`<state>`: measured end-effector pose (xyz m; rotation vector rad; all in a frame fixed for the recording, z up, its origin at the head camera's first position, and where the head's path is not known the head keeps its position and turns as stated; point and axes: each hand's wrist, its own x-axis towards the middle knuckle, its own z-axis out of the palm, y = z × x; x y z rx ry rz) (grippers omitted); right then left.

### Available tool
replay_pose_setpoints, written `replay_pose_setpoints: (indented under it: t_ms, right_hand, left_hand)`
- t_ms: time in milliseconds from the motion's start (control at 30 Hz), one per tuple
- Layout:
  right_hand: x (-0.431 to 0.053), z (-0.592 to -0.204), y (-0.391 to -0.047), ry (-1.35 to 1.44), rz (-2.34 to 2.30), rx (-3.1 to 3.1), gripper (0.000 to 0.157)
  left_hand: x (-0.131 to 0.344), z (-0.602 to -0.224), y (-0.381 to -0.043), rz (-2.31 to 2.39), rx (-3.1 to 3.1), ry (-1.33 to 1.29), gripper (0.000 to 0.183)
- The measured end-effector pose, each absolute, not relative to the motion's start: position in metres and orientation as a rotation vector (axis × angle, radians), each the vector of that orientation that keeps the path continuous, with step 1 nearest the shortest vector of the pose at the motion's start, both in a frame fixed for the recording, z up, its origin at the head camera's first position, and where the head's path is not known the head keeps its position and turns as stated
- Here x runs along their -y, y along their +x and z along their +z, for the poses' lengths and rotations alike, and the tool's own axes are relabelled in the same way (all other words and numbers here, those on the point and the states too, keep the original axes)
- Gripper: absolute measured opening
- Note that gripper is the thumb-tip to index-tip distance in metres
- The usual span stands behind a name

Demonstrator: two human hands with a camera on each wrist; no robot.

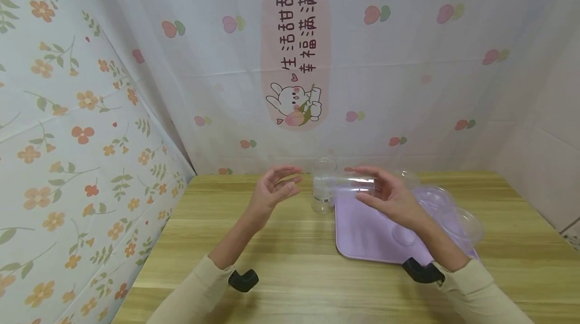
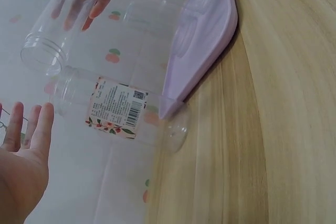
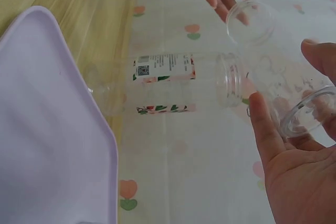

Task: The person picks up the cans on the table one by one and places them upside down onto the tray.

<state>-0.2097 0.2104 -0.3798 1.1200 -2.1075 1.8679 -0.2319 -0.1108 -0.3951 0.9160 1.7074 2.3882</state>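
Observation:
My right hand (image 1: 391,198) grips a clear plastic jar (image 1: 355,183) near its base, fingers on one side and thumb on the other. The jar lies sideways in the air, its threaded mouth (image 2: 43,56) pointing left. Below that mouth a second clear jar (image 1: 322,204) stands upright on the table, wearing a floral label with a barcode (image 2: 118,106). In the left wrist view the two jars overlap at their mouths. My left hand (image 1: 272,190) hovers left of the standing jar, fingers extended and apart from it, holding nothing.
Right of the standing jar lies a lavender tray (image 1: 362,246), its left edge close beside the jar. Several clear plastic containers (image 1: 462,228) lie on it beneath and beyond my right forearm. A printed curtain (image 1: 217,87) hangs behind the wooden table (image 1: 281,273).

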Motion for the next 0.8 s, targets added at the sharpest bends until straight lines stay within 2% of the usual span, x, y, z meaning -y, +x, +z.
replay_pose_setpoints:
  t_ms: [367,800]
  right_hand:
    - [-0.224,-0.371,-0.205,0.959,1.692,2.229,0.054]
    - [-0.243,-0.356,-0.202,0.898,1.640,2.310,0.052]
  left_hand:
    - [0.114,-0.398,-0.237,2.394,-1.730,0.899,0.046]
    - [0.116,-0.396,-0.243,2.282,-1.950,0.909,0.044]
